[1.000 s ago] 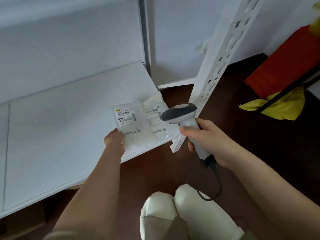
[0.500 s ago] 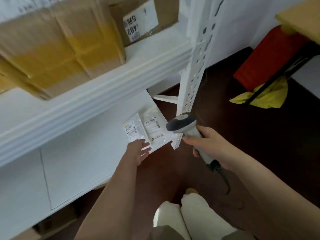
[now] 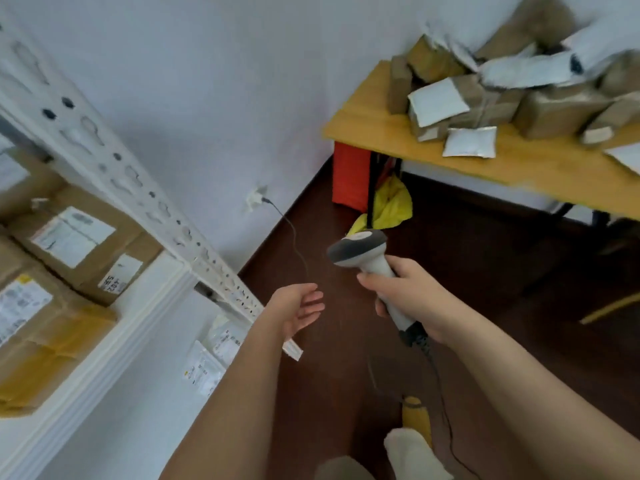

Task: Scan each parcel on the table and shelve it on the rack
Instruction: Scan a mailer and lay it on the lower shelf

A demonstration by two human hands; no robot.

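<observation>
My right hand [image 3: 408, 296] grips the handle of a grey and white barcode scanner [image 3: 360, 252], held over the dark floor. My left hand [image 3: 299, 308] hangs empty with relaxed fingers, just right of the white rack [image 3: 114, 161]. Two small clear-bagged parcels [image 3: 211, 358] lie on the rack's lower shelf, partly hidden by my left forearm. Brown cardboard boxes [image 3: 69, 244] with labels sit on the shelf above. At the upper right a wooden table [image 3: 519, 168] carries a heap of brown boxes and white mailer bags [image 3: 469, 142].
A red bag [image 3: 349, 178] and a yellow cloth [image 3: 391, 202] sit under the table by its black leg. A cable runs from a wall socket [image 3: 256, 197] down to the floor. The scanner's cord trails past my feet [image 3: 412, 452].
My left hand has let go of the small parcel and drawn back from the lower shelf, empty. The view has swung up and right, bringing the table of parcels into sight.
</observation>
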